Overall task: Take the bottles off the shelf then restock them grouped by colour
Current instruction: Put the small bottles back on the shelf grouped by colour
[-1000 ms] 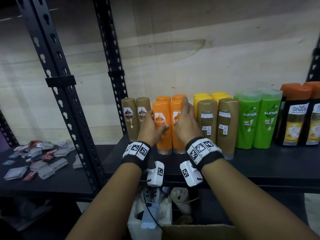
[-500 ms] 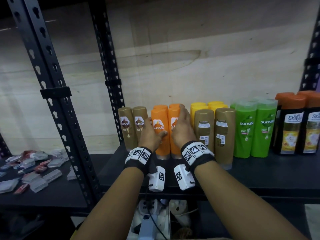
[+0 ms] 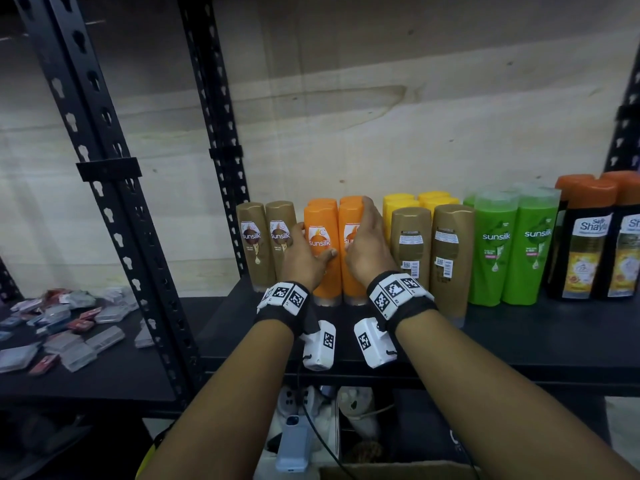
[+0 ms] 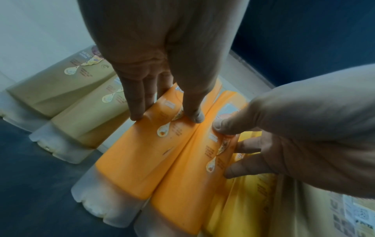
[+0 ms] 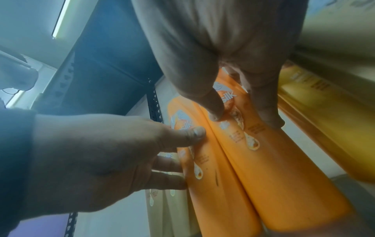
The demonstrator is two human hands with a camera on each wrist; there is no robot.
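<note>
Two orange bottles stand side by side at the front of the black shelf (image 3: 519, 341), with two more orange ones behind them. My left hand (image 3: 308, 252) grips the left orange bottle (image 3: 320, 271), thumb on its label and fingers (image 4: 138, 102) down its left side. My right hand (image 3: 360, 233) grips the right orange bottle (image 3: 348, 282), thumb on the front and fingers (image 5: 265, 109) along its right side. Both bottles stand upright on the shelf, pressed together. The left orange bottle (image 4: 131, 160) and the right orange bottle (image 5: 274, 176) fill the wrist views.
Two gold bottles (image 3: 266, 244) stand left of the orange ones, against the rack post (image 3: 221, 161). To the right are yellow bottles (image 3: 398, 202) behind two gold ones (image 3: 433, 251), then green bottles (image 3: 512, 244) and black ones with orange caps (image 3: 602, 244). Small packets (image 3: 62, 327) litter the left shelf.
Both hands stay on the same two front orange bottles. The head view has shifted slightly; nothing else has visibly moved.
</note>
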